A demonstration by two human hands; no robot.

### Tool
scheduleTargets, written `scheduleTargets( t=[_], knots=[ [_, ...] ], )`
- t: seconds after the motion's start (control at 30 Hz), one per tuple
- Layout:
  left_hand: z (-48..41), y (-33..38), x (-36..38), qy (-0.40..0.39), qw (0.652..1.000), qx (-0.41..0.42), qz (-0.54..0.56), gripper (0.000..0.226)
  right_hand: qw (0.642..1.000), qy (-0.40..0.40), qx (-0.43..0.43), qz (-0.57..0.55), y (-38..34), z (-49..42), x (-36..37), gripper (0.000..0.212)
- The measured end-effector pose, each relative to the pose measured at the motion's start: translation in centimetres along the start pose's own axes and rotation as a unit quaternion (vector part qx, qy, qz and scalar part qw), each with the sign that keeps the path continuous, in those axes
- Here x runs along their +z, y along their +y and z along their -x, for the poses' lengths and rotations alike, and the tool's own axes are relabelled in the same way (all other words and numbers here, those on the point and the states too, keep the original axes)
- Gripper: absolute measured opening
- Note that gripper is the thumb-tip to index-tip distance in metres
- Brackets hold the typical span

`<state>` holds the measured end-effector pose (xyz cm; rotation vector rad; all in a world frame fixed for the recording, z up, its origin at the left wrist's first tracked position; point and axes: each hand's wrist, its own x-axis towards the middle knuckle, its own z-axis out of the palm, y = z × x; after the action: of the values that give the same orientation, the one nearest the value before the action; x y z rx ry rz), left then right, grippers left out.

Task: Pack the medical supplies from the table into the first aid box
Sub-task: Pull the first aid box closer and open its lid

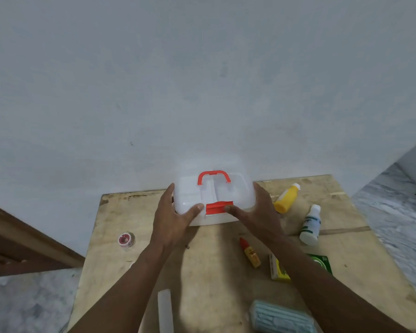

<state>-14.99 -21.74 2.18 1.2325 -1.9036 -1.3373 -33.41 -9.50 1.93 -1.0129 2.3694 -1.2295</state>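
A white translucent first aid box [238, 191] with a red handle [213, 176] and a red front latch [219, 207] stands closed at the table's far edge against the wall. My left hand [175, 217] grips its left side, thumb beside the latch. My right hand [257, 215] grips its right side, thumb on the latch. Supplies lie on the table: a yellow bottle [286, 198], a white bottle [310, 224], a small red-capped yellow tube [250, 252], a yellow-green carton [277, 269], a green packet [322, 263], a tape roll [126, 240], a bluish bandage roll [281, 318] and a white stick [165, 311].
The wooden table [214, 272] is small, with its edges close on the left and right. A pale wall [202, 92] rises right behind the box. Dark wooden furniture [22, 248] stands at the left, and marbled floor [394, 224] lies at the right.
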Motion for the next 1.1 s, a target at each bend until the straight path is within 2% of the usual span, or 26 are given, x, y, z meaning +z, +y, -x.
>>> scheduleTargets(
  t=[0.1,0.2,0.27,0.4,0.5,0.67,0.83,0.97,1.1],
  knots=[
    [0.2,-0.7,0.1,-0.017,1.000,0.014,0.002,0.109,0.999,-0.006,0.008,-0.038,-0.5,0.5,-0.2,0.084],
    [-0.2,-0.5,0.4,0.010,0.999,0.043,-0.029,0.099,0.999,0.011,0.001,-0.043,-0.6,0.7,-0.2,0.087],
    [-0.3,-0.1,0.7,0.027,0.998,0.054,-0.036,0.084,0.999,0.011,-0.005,-0.043,-0.7,0.8,-0.1,0.088],
    [0.0,0.4,0.7,0.044,0.995,0.081,-0.039,0.079,1.000,0.015,-0.006,-0.023,-0.8,0.9,-0.2,0.087],
    [0.2,0.4,0.6,0.039,0.996,0.074,-0.040,0.084,1.000,0.013,-0.008,-0.009,-1.2,1.0,-0.6,0.086],
    [0.5,-0.5,0.2,-0.012,0.996,0.084,-0.016,0.092,1.000,0.016,-0.024,0.001,-1.3,1.6,-0.9,0.100],
    [1.2,-1.3,0.1,-0.049,0.996,0.068,0.023,0.101,0.993,-0.017,-0.078,0.082,-0.7,1.8,-0.6,0.077],
    [1.3,-1.8,0.8,-0.033,0.999,0.012,0.026,0.112,0.990,-0.033,-0.065,0.122,-0.6,1.6,-0.7,0.078],
    [1.5,-2.5,1.1,-0.020,0.999,0.016,0.033,0.074,0.985,-0.037,-0.059,0.156,-0.9,1.5,-0.8,0.081]
  ],
)
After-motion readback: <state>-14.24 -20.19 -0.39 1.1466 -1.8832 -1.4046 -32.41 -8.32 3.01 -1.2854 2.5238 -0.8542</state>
